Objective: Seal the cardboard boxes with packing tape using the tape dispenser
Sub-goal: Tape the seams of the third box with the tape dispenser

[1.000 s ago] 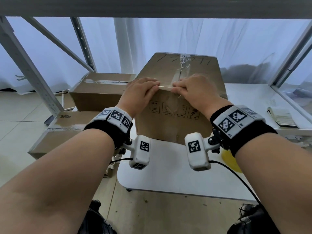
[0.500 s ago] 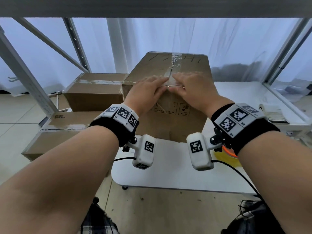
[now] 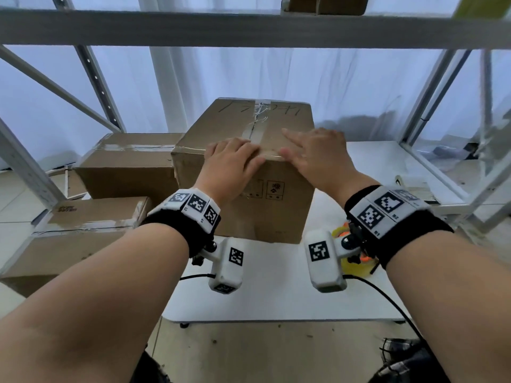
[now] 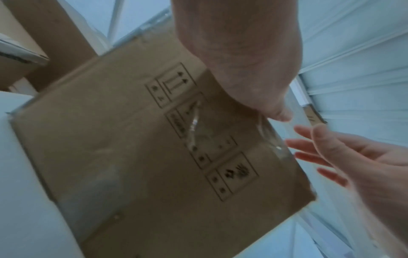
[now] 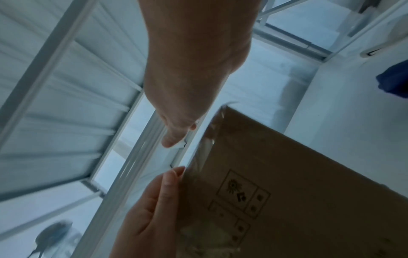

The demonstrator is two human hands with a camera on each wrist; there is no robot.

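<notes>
A tall cardboard box [image 3: 276, 217] stands on the white table [image 3: 276, 294], with a strip of clear tape [image 3: 255, 128] along its top seam and down the front face [image 4: 194, 129]. My left hand [image 3: 235, 158] lies flat over the box's near top edge, left of the tape. My right hand [image 3: 309, 150] rests on the top with fingers spread, right of the tape. Neither hand holds anything. The yellow and orange tape dispenser [image 3: 356, 268] lies on the table beside the box, mostly hidden behind my right wrist.
Two taped cardboard boxes [image 3: 130, 164] [image 3: 83, 230] sit to the left, off the table. A grey metal shelf frame [image 3: 221, 29] runs overhead, with a box [image 3: 323, 4] on it. A notebook [image 3: 417, 186] lies at the far right.
Both hands have left the tape at the front top edge, slid onto the box's top and moved apart, the fingers now flat. The head view has tilted upward.
</notes>
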